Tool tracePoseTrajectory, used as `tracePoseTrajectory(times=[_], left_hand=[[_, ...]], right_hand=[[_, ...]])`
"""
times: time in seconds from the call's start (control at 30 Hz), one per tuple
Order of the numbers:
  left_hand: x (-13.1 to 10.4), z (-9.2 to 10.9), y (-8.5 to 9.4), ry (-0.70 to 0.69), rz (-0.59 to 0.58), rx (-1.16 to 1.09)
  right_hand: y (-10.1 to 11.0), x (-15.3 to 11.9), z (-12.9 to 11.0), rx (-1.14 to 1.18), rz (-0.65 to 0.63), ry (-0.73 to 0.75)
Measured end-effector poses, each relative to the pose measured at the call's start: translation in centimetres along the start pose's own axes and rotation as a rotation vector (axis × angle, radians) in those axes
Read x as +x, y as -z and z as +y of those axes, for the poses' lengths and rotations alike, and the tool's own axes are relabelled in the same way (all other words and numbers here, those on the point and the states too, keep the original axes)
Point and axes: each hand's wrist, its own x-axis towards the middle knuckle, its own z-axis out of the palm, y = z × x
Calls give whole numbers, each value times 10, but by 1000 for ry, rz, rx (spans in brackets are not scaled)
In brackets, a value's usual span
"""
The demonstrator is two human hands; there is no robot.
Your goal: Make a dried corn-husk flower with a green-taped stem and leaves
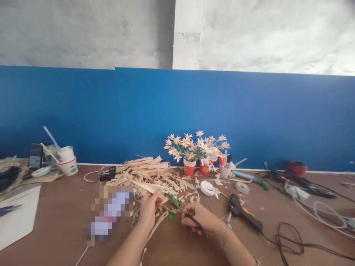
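From far off, I look through the head camera at a big pile of pale strips [149, 164] on the brown table [63, 218]. My left hand [149, 207] is at the front of the pile, pinching one wide strip [146, 186] that sticks up over it. My right hand [201, 218] is in front of the pile and a bit to its right, with its fingers around a pair of scissors [194, 220]. The scissors point at the strip, but I can't tell if the blades touch it. A green piece [173, 199] is there too, and I can't tell what holds it.

What looks done to me is the bunch of flowers [187, 144] in the red cup [189, 169], just behind the pile on its right. Lots of little bits lie by the pile's right side, so I think much cutting is done. The strip I hold looks whole, and most of the pile looks unshaped. The glue gun [244, 213] lies right of the pile, and neither hand is on it.
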Motion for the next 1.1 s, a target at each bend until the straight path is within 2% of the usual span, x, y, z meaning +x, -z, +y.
tracePoseTrajectory(times=[0.2, 0.3, 0.77, 1.1], left_hand=[[0, 6, 2, -68, -58, 316], [0, 5, 2, -81, -72, 400], [4, -6, 1, -93, -126, 385], [1, -3, 2, -60, -123, 388]], right_hand=[[5, -2, 3, 47, -35, 22], [4, 0, 7, 47, -46, 17], [1, 3, 8, 125, -93, -20], [1, 0, 1, 128, -83, -45]])
